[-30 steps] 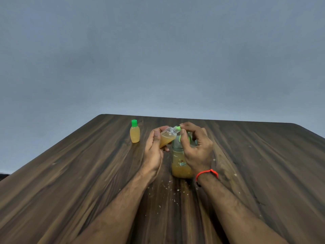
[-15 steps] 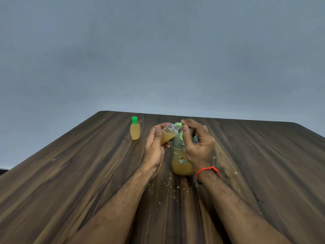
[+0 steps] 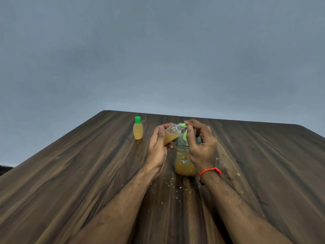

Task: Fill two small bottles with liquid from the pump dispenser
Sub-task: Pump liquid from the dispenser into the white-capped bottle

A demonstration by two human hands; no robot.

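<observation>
The right hand (image 3: 200,147) covers the right side and upper part of the pump dispenser (image 3: 184,162), so its pump head shows only as a green sliver beside the thumb. The print on the dispenser's label is too small to read. The left hand (image 3: 158,148) hides the base and rear of the tilted small bottle (image 3: 173,134); whether its neck touches the green spout (image 3: 183,125) cannot be told. Both forearms run out of the bottom edge. The counter (image 3: 70,173) is cut off at the left, right and bottom edges. The pale specks (image 3: 169,184) near the dispenser are too small to identify.
</observation>
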